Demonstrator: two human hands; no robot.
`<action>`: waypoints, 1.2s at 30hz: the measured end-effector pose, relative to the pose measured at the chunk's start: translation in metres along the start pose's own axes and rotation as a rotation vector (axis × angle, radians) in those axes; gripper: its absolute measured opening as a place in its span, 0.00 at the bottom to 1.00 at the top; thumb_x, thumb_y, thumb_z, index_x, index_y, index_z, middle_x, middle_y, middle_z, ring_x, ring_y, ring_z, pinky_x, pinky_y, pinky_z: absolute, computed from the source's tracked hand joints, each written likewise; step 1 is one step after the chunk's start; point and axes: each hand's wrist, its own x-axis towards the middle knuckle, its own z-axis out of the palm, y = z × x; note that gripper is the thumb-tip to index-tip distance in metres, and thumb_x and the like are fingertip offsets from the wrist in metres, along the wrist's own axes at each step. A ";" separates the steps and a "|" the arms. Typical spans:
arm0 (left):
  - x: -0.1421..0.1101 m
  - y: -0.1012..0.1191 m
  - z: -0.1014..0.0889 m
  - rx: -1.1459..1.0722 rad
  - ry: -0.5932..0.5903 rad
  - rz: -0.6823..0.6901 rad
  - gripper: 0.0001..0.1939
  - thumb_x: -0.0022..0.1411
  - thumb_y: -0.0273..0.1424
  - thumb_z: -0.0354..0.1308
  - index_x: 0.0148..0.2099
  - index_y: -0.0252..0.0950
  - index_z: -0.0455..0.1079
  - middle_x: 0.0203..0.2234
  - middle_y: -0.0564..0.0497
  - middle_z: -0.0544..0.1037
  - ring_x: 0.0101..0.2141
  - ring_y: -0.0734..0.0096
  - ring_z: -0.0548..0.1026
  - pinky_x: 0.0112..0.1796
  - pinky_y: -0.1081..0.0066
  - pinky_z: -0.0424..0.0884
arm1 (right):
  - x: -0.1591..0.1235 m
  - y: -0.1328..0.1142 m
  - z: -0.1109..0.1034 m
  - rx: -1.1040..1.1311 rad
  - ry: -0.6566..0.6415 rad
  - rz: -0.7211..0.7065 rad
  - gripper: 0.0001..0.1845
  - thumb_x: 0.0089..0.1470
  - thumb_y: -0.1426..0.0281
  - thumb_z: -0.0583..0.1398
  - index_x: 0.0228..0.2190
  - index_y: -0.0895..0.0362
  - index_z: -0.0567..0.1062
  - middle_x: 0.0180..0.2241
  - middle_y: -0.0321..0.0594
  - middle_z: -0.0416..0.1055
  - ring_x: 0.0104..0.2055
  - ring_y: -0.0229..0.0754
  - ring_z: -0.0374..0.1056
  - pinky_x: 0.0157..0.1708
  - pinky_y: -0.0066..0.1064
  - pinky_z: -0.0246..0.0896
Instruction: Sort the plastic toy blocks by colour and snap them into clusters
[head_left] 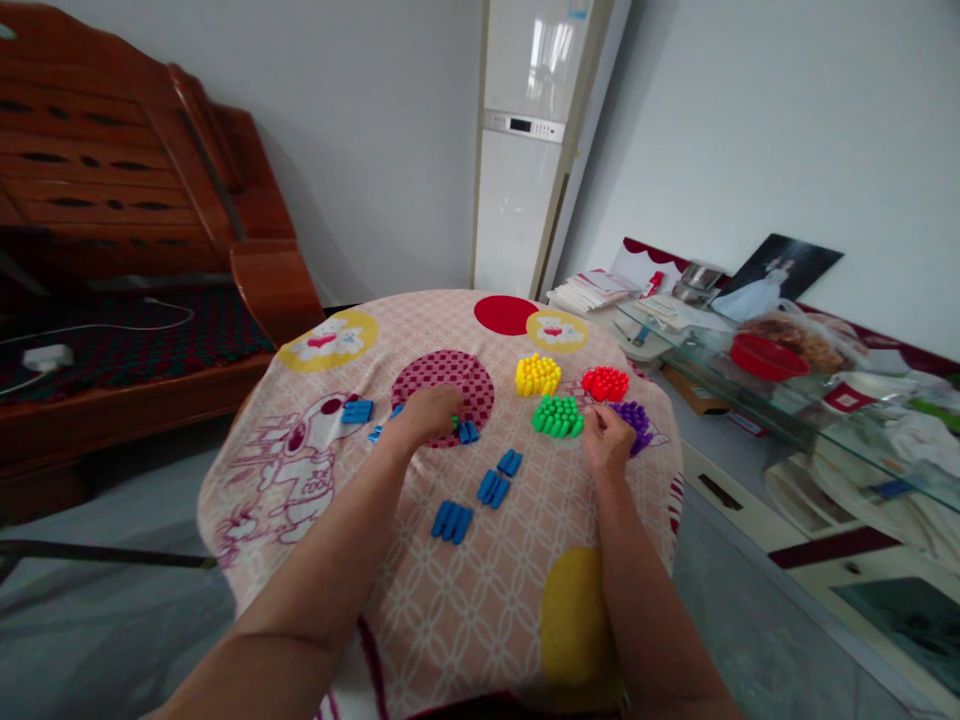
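Observation:
My left hand (439, 412) is closed and reaches down over the maroon circle of the tablecloth. A small green piece (454, 423) shows at its fingers, partly hidden. Blue tube-like pieces (468, 432) lie just right of it, others partly behind the wrist. My right hand (607, 440) has its fingers pinched together between the upright green pieces (557, 417) and the purple pieces (636, 425); what it holds, if anything, I cannot make out. Further blue pieces lie in rows: a left row (357, 411), a middle row (493, 488) and a near row (452, 522).
Behind the green pieces stand clusters of yellow pieces (538, 376) and red pieces (606, 384). The patterned tablecloth (480, 610) covers a round table. To the right is a cluttered glass-topped cabinet (757, 400) with a red bowl (769, 357). A wooden bench (277, 285) stands left.

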 end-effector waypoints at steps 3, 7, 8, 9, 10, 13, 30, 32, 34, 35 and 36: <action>0.004 -0.003 -0.004 -0.117 0.044 0.039 0.08 0.47 0.23 0.60 0.33 0.36 0.74 0.31 0.48 0.79 0.34 0.64 0.75 0.34 0.72 0.66 | 0.000 0.001 0.000 0.002 -0.010 0.004 0.21 0.56 0.59 0.53 0.22 0.58 0.76 0.17 0.38 0.68 0.22 0.38 0.60 0.25 0.28 0.54; 0.008 0.006 -0.007 -0.416 0.066 0.140 0.07 0.48 0.27 0.62 0.33 0.36 0.73 0.25 0.54 0.76 0.27 0.71 0.73 0.29 0.75 0.63 | 0.000 0.000 0.000 0.016 -0.018 0.009 0.20 0.55 0.59 0.53 0.24 0.58 0.77 0.19 0.39 0.70 0.23 0.39 0.62 0.26 0.28 0.55; 0.009 0.011 -0.006 -0.485 0.062 0.164 0.07 0.48 0.28 0.63 0.33 0.35 0.73 0.24 0.55 0.75 0.27 0.72 0.73 0.29 0.75 0.63 | 0.000 0.000 0.000 0.017 -0.014 0.014 0.19 0.55 0.59 0.53 0.25 0.59 0.77 0.20 0.40 0.71 0.23 0.39 0.63 0.26 0.28 0.55; 0.010 0.016 -0.004 -0.540 0.060 0.187 0.07 0.48 0.28 0.63 0.33 0.35 0.73 0.24 0.55 0.75 0.27 0.73 0.73 0.29 0.75 0.63 | -0.001 0.000 0.000 0.016 -0.008 0.019 0.19 0.55 0.60 0.53 0.25 0.58 0.77 0.20 0.40 0.71 0.23 0.39 0.63 0.26 0.28 0.55; 0.010 0.023 -0.001 -0.585 0.056 0.207 0.07 0.48 0.28 0.63 0.33 0.35 0.73 0.23 0.55 0.75 0.26 0.73 0.73 0.28 0.76 0.63 | -0.001 0.000 0.000 0.013 -0.002 0.025 0.19 0.55 0.60 0.53 0.25 0.58 0.77 0.20 0.40 0.71 0.23 0.39 0.63 0.27 0.28 0.56; 0.013 0.043 0.008 -0.676 0.054 0.252 0.06 0.50 0.29 0.63 0.32 0.35 0.73 0.23 0.55 0.75 0.26 0.74 0.73 0.29 0.76 0.64 | -0.001 0.000 0.000 -0.001 0.002 0.032 0.19 0.55 0.60 0.53 0.24 0.58 0.77 0.19 0.40 0.71 0.24 0.39 0.63 0.27 0.28 0.56; 0.030 0.108 0.038 -0.386 0.205 0.357 0.05 0.58 0.24 0.57 0.37 0.35 0.74 0.32 0.48 0.76 0.36 0.66 0.73 0.40 0.70 0.68 | -0.001 0.001 0.001 -0.022 0.002 0.014 0.19 0.56 0.60 0.53 0.22 0.57 0.75 0.18 0.38 0.68 0.22 0.38 0.61 0.26 0.28 0.54; 0.030 0.108 0.041 -0.376 0.211 0.359 0.06 0.58 0.24 0.56 0.38 0.34 0.74 0.33 0.47 0.75 0.37 0.66 0.73 0.40 0.70 0.68 | -0.001 0.001 0.001 -0.009 0.000 0.010 0.19 0.56 0.61 0.53 0.23 0.58 0.75 0.19 0.38 0.69 0.22 0.38 0.62 0.26 0.28 0.54; 0.030 0.108 0.044 -0.381 0.218 0.359 0.06 0.58 0.23 0.56 0.38 0.34 0.73 0.34 0.47 0.75 0.37 0.66 0.73 0.39 0.70 0.68 | -0.002 0.001 0.001 0.001 -0.001 0.008 0.19 0.56 0.61 0.53 0.23 0.58 0.76 0.19 0.39 0.69 0.22 0.38 0.62 0.27 0.28 0.54; 0.031 0.108 0.045 -0.391 0.226 0.360 0.06 0.58 0.23 0.57 0.39 0.34 0.73 0.34 0.47 0.75 0.37 0.66 0.73 0.39 0.70 0.68 | -0.002 0.001 0.001 0.002 0.000 0.009 0.19 0.56 0.61 0.53 0.23 0.58 0.76 0.19 0.39 0.69 0.22 0.38 0.62 0.27 0.28 0.54; 0.031 0.108 0.046 -0.407 0.236 0.360 0.07 0.57 0.23 0.57 0.39 0.34 0.73 0.34 0.47 0.75 0.36 0.66 0.73 0.39 0.70 0.68 | -0.002 0.001 0.001 0.003 0.000 0.010 0.19 0.57 0.61 0.53 0.23 0.58 0.76 0.19 0.39 0.69 0.22 0.37 0.62 0.27 0.28 0.54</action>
